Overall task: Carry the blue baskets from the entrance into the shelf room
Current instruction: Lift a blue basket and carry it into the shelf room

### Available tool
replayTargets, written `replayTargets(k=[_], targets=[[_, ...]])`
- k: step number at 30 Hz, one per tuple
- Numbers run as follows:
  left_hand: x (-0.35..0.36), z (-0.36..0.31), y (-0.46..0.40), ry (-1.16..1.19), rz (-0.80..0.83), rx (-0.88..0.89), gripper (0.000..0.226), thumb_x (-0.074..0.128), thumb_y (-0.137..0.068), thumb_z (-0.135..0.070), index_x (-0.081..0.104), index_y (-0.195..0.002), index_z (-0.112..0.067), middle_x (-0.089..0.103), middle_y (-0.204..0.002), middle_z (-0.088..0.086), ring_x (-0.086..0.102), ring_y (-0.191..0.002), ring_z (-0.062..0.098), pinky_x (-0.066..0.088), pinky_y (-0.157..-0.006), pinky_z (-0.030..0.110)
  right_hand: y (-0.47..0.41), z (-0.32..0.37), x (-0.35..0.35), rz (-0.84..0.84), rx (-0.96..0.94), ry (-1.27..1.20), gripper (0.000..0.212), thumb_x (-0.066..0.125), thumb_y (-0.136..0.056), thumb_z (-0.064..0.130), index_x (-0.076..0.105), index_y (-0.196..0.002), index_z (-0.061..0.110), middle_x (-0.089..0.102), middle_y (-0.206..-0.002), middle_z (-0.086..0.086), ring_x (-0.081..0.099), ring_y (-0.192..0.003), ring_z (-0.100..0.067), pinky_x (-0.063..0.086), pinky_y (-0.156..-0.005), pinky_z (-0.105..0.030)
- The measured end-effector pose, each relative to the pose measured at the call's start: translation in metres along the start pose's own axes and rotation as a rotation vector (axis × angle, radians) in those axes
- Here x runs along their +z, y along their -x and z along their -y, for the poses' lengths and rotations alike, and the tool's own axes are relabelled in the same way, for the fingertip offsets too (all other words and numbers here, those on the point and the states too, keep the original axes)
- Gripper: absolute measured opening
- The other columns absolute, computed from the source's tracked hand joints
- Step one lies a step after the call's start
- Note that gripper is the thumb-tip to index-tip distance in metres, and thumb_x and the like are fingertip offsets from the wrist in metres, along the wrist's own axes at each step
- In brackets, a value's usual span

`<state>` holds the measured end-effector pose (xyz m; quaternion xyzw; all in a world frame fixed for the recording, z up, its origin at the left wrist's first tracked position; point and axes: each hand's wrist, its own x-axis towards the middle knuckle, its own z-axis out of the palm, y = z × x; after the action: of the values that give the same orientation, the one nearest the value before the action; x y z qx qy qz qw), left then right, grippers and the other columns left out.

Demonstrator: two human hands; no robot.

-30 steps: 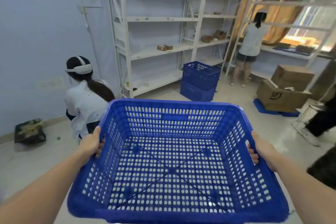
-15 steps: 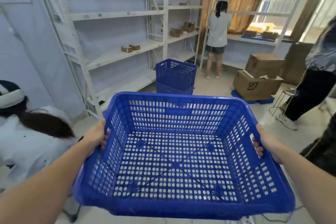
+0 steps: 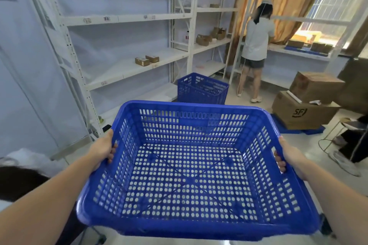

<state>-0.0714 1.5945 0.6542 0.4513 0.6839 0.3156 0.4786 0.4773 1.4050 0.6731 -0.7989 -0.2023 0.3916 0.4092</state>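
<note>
- Your left hand (image 3: pixel 102 148) is clamped on the left rim of the blue basket (image 3: pixel 191 223), fingers curled over the edge and into the side wall.
- Your right hand (image 3: pixel 288 155) is clamped the same way on the right rim, fingertips showing inside the wall.
- You hold the basket out in front of you, off the floor, tipped slightly so its perforated bottom faces you; nothing lies in it.
- At lower left, a person's dark hair and white top (image 3: pixel 22 167) sit just beside your left forearm.
- Past the far rim, a stack of blue baskets (image 3: pixel 203 88) stands on the floor next to the white shelving (image 3: pixel 123 19), whose middle shelf carries two small cardboard boxes (image 3: pixel 147 60).
- To the right, two large cardboard cartons (image 3: pixel 306 105) rest on a blue base; someone's dark trouser leg and white shoe (image 3: pixel 346 162) are near them.
- Farthest off, a person in a white shirt (image 3: pixel 256 42) stands facing the shelf under the curtained window.
</note>
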Motion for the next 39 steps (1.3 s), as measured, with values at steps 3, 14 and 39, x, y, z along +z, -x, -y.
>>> replayTargets(k=[3, 14, 39], targets=[[0.004, -0.024, -0.075, -0.009, -0.002, 0.007, 0.062, 0.032, -0.101, -0.060, 0.053, -0.079, -0.007, 0.044, -0.056, 0.006, 0.037, -0.046, 0.022, 0.036, -0.051, 0.032, -0.054, 0.038, 0.041, 0.004, 0.005, 0.012, 0.070, 0.031, -0.096, 0.073, 0.046, -0.071, 0.010, 0.039, -0.050, -0.004, 0.033, -0.042, -0.019, 0.034, -0.045, -0.031], [0.034, -0.144, -0.322, -0.123, 0.039, 0.022, 0.068, 0.030, -0.102, -0.061, 0.059, -0.081, -0.003, 0.054, -0.066, 0.015, 0.047, -0.053, 0.025, 0.042, -0.057, 0.037, -0.222, 0.156, 0.143, -0.042, 0.001, -0.010, 0.073, 0.029, -0.098, 0.071, 0.049, -0.072, 0.006, 0.040, -0.050, -0.008, 0.037, -0.041, -0.021, 0.037, -0.046, -0.033], [0.254, -0.416, -0.873, -0.177, 0.216, 0.038, 0.068, 0.029, -0.104, -0.058, 0.060, -0.079, -0.003, 0.051, -0.055, 0.008, 0.043, -0.042, 0.022, 0.040, -0.056, 0.033, -0.688, 0.434, 0.279, -0.173, 0.083, -0.044, 0.076, 0.030, -0.097, 0.073, 0.045, -0.061, 0.007, 0.040, -0.051, -0.011, 0.037, -0.040, -0.024, 0.035, -0.043, -0.029]])
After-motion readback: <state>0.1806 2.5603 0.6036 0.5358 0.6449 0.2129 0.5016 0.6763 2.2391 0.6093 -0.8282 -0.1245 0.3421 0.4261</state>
